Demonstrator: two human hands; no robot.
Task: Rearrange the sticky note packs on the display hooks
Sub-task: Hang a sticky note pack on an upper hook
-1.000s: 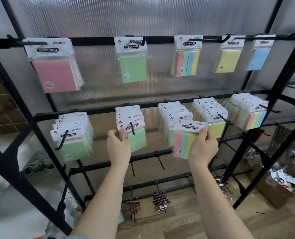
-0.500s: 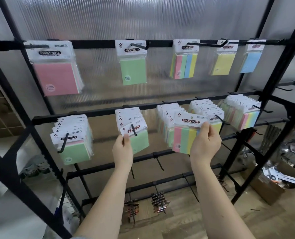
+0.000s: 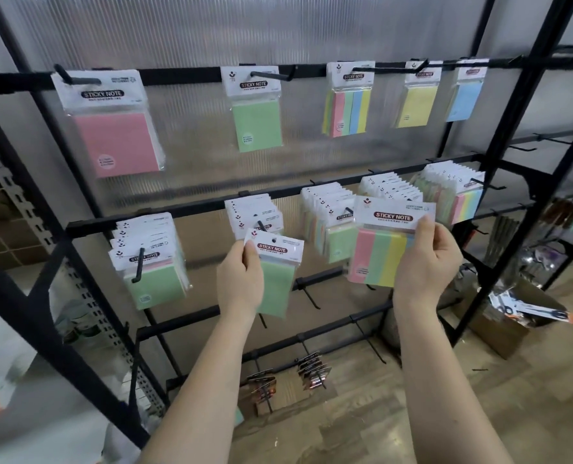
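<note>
two packs off their hooks, one in each hand

head view. the left hand (image 3: pixel 241 279) is seen holding a green pack (image 3: pixel 276 272) by the left edge of its white header card, fingers clamped on the card with the thumb in front. the pack's punched hole is visible and empty, so it is judged free of the hook (image 3: pixel 261 226) on the middle rail (image 3: pixel 191 206), which carries the rest of that stack (image 3: pixel 253 214). the right hand (image 3: pixel 425 262) is seen pinching a striped pack (image 3: pixel 380 249) at the right end of its header, fingers closed on it, the pack held in front of the two striped stacks behind. both packs are gripped by the stiff card, probably so the hole stays exposed for threading onto a hook. on the top rail, single packs are hung: pink (image 3: pixel 111 125), green (image 3: pixel 256 110), striped (image 3: pixel 347 102), yellow (image 3: pixel 415 95), blue (image 3: pixel 464 92). the striped and green hooks there are judged likely destinations, though this cannot be told. bare hooks are also noted on the lower rails. risk: the header tearing at the hole if forced.
</note>
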